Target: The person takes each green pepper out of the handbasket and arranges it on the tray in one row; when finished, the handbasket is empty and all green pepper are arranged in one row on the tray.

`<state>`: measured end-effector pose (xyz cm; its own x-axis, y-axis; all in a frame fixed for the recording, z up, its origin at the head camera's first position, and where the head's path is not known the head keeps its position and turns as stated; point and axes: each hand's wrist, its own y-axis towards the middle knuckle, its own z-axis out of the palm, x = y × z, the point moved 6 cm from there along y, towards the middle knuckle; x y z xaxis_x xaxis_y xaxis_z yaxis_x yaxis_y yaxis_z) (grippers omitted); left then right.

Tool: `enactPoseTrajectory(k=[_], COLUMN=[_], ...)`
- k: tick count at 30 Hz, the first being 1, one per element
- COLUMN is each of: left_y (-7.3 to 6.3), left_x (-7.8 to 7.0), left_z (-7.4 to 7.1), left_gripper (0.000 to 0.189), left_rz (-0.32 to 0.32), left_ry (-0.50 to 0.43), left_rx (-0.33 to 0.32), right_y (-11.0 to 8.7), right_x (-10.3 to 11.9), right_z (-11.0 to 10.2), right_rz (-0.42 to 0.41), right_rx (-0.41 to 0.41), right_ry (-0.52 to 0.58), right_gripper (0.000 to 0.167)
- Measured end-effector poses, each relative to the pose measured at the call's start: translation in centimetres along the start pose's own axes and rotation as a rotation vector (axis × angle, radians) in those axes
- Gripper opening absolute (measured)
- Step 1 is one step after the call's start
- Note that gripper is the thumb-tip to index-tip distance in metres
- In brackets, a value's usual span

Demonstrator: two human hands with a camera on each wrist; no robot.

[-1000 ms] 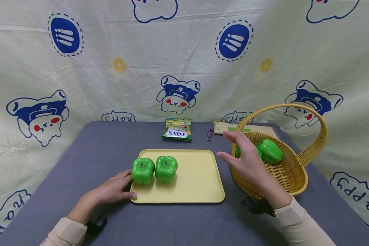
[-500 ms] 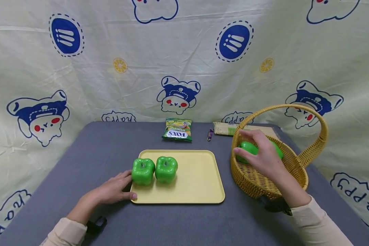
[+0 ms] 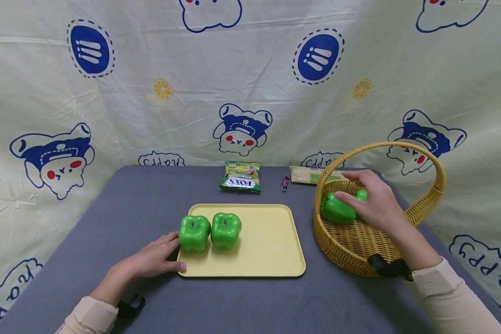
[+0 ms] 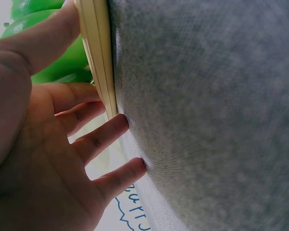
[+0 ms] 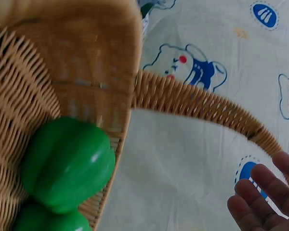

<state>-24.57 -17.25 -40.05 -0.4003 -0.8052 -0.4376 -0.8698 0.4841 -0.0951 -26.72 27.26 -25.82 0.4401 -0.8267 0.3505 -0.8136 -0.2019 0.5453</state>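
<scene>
Left hand [image 3: 160, 254]: fingers spread, touching left edge of tray [image 3: 269, 241]
Right hand [image 3: 377, 200]: wide, over basket [image 3: 338, 253]
Peppers [image 3: 226, 230]: two side by side on tray's left half, two in basket

Two glossy green bell peppers [image 3: 195, 233] stand stem-up, side by side, on a yellow tray [image 3: 271, 241] at lower center. At right, two more peppers [image 3: 338, 209] lie in a woven basket [image 3: 333, 250].
</scene>
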Motion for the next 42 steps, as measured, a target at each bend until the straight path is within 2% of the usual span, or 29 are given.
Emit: enactPoseTrajectory(k=[11,16,27,42], left_y=[0.0,0.0,0.0,0.0], left_x=[0.0,0.0,0.0,0.0], left_z=[0.0,0.0,0.0,0.1], left_gripper=[0.077,0.077,0.078,0.078], left_rz=[0.004,-0.001,0.001,-0.005], left_ry=[0.01,0.003,0.007,-0.006], left_rx=[-0.005,-0.002,-0.003,0.003], right_y=[0.9,1.4,2.3,2.5], right_x=[-2.3,-3.0,-4.8,-6.1], right_z=[-0.5,-0.1,2.0,4.9], right_rz=[0.069,0.068,0.056,0.036], right_rx=[0.07,0.11,0.248,0.374], right_ry=[-0.032,-0.073,-0.162,-0.186], right_gripper=[0.056,0.059,0.063,0.068])
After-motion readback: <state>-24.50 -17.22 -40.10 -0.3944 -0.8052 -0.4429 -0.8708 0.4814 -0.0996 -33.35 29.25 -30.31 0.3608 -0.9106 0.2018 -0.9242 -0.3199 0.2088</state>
